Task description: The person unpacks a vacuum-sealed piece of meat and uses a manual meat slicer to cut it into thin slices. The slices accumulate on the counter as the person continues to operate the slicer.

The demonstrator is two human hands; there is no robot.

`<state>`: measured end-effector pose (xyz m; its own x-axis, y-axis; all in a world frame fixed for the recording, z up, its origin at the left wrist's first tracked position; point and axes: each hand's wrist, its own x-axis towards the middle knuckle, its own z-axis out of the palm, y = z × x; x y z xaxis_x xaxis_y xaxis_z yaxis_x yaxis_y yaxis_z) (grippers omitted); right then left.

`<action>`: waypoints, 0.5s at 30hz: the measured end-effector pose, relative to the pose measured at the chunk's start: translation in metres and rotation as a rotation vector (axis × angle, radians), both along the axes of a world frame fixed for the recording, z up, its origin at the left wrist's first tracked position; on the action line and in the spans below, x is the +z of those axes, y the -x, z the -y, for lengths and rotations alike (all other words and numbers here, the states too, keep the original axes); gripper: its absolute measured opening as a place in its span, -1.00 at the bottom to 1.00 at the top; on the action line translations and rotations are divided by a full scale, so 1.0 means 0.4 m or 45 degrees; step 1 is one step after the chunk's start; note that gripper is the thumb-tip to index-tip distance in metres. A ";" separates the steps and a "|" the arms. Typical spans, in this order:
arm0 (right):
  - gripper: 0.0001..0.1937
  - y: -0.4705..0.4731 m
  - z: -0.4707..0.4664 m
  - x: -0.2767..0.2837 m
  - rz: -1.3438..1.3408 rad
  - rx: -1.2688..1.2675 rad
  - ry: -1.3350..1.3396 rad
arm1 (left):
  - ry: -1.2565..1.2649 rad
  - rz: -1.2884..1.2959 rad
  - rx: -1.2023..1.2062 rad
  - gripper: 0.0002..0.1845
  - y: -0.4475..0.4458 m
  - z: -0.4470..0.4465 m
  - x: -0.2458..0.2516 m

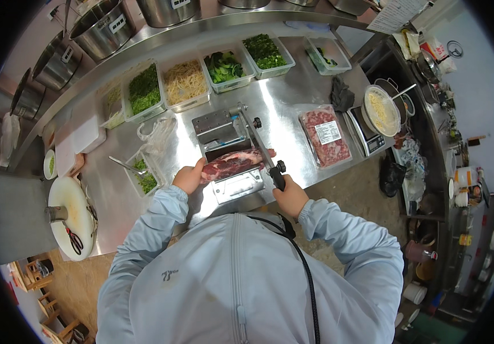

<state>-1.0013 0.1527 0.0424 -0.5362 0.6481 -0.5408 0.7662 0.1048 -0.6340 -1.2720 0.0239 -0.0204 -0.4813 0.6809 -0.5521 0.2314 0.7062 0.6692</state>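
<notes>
A manual meat slicer (238, 187) of metal stands on the stainless steel counter (113, 215) before me. On its bed lies a chunk of raw red meat (230, 165), its right end under the long slicer blade arm. My left hand (189, 175) grips the meat's left end. My right hand (291, 195) is closed around the slicer's black handle (277, 178), at the near end of the arm. Right of the slicer lies a sealed pack of raw meat (326, 136) with a printed label. To the left, a plastic container (147, 180) holds chopped greens and a metal utensil.
Plastic tubs of greens (146, 92) and bean sprouts (185, 81) line the counter's back. A digital scale (374, 144) bearing a bowl of noodles (378, 107) stands right. A round cutting board (68, 193) with scissors (74, 241) is left; steel pots (103, 32) sit on the shelf.
</notes>
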 end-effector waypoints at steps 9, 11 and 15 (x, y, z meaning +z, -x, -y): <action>-0.59 -0.036 0.064 -0.290 -0.148 -0.202 -0.066 | 0.004 0.098 0.039 -0.29 0.039 0.018 -0.056; -0.54 -0.058 0.039 -0.238 -0.325 -0.197 0.121 | -0.035 0.116 -0.003 -0.27 0.023 0.040 -0.069; -0.47 -0.006 -0.017 -0.003 -0.257 -0.567 0.840 | -0.036 -0.128 -0.104 -0.25 0.030 0.001 -0.033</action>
<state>-0.9990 0.1597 0.0411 -0.4316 0.4058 -0.8056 0.5124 -0.6247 -0.5892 -1.2840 0.0234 -0.0335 -0.4754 0.7350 -0.4835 0.3546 0.6631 0.6592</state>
